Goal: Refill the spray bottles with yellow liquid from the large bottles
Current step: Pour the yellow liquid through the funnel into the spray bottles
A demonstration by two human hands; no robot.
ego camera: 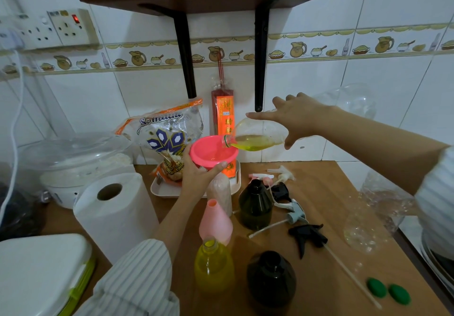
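Note:
My right hand (298, 116) grips a large clear bottle (258, 136), tipped on its side with yellow liquid pooled low and its mouth over a pink funnel (212, 152). My left hand (196, 173) holds the funnel's rim; the funnel sits in a frosted clear spray bottle (219, 192). In front stand a pink bottle (215, 222), a yellow bottle full of liquid (213, 265) and two dark bottles (255, 202) (271, 279), all without tops. Spray heads lie on the table: white ones (282, 173), a grey one (296, 211) and a black one (308, 237).
Two green caps (388, 290) lie at the front right. Empty clear bottles (375, 212) sit at the table's right edge. A paper towel roll (115, 215), a white tray (159, 188) with a snack bag (167, 138), and a rice cooker (73, 163) stand left. A shelf bracket (260, 52) hangs overhead.

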